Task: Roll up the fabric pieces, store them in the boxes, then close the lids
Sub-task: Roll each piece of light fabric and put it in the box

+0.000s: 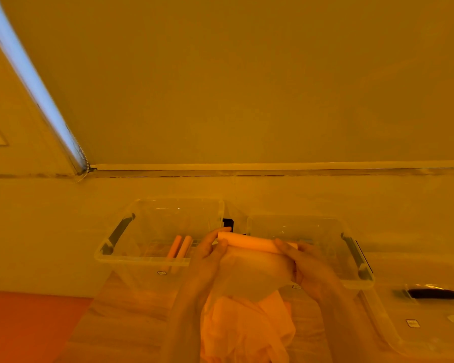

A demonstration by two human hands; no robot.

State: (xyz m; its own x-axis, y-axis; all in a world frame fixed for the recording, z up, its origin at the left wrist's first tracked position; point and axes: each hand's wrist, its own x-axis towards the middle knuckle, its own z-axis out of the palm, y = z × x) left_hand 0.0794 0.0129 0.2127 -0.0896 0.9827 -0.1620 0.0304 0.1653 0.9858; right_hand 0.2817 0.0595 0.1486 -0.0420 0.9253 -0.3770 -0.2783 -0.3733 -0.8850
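We hold one pale, partly rolled fabric piece [254, 254] in both hands, above the gap between two clear plastic storage boxes. The rolled portion forms a pale cylinder along the far edge of the piece; the unrolled portion hangs toward us, semi-transparent.

Our left hand [207, 254] grips the left end of the roll, fingers curled around it, one fingertip lying over the top of the roll end. Our right hand [308, 264] grips the right end, fingers curled around the roll.

The left clear plastic box [142, 259] stands open, with a dark handle on its left wall. Two rolled pale fabric tubes [180, 247] lie side by side inside it, near its right end. The right clear plastic box [357, 281] also stands open, with a dark handle on its right wall; we cannot tell its contents.

A loose heap of orange fabric pieces [247, 331] lies on the light wooden table [131, 305], near us, below the hands. A clear lid with a dark handle [430, 310] lies flat at the near right, just beside the right box.
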